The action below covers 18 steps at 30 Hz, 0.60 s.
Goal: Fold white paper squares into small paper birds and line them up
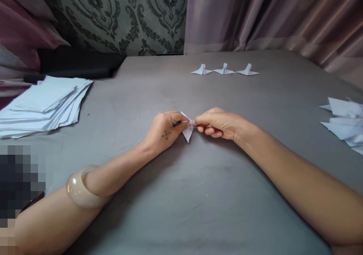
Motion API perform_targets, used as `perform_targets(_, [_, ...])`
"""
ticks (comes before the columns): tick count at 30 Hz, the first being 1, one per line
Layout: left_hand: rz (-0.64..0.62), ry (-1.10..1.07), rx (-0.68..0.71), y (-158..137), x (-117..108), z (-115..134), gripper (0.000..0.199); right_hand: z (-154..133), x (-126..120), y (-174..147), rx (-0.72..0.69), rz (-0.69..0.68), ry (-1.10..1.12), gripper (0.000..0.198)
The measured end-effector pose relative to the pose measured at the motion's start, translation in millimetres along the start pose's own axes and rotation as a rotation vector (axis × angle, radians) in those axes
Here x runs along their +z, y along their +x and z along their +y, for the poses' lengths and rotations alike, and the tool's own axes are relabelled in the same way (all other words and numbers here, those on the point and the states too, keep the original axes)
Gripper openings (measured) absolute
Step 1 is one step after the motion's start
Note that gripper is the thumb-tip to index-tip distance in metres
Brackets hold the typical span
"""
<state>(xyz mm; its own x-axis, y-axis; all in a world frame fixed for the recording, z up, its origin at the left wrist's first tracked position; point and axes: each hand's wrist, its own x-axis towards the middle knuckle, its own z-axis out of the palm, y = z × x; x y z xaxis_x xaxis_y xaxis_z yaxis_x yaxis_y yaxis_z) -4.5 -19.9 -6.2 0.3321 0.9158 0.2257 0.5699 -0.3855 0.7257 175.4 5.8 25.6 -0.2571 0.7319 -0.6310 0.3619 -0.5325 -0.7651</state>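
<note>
The person's left hand (167, 131) pinches a small white folded paper (188, 133) between thumb and fingers, its grip narrow on the piece. The right hand (221, 124) meets it from the other side, its grip likewise narrow, with the fingertips on the same paper. The piece sits between both hands, over the middle of the grey surface (181, 198). Beyond it, three paper figures (224, 70) stand in a row. A stack of white sheets (48, 101) lies at the left, and a folded pile (344, 115) lies at the right edge.
</note>
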Motion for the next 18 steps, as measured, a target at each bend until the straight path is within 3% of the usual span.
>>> perform_targets(9, [0.007,0.009,0.010,-1.3,1.3,2.9,0.017,-1.1,-6.7,1.8,0.024,-0.089,0.006,0.014])
perform_targets(18, [0.060,0.053,0.010,-0.5,1.5,5.4,0.016,1.1,-5.9,2.1,-0.003,-0.055,0.021,0.012])
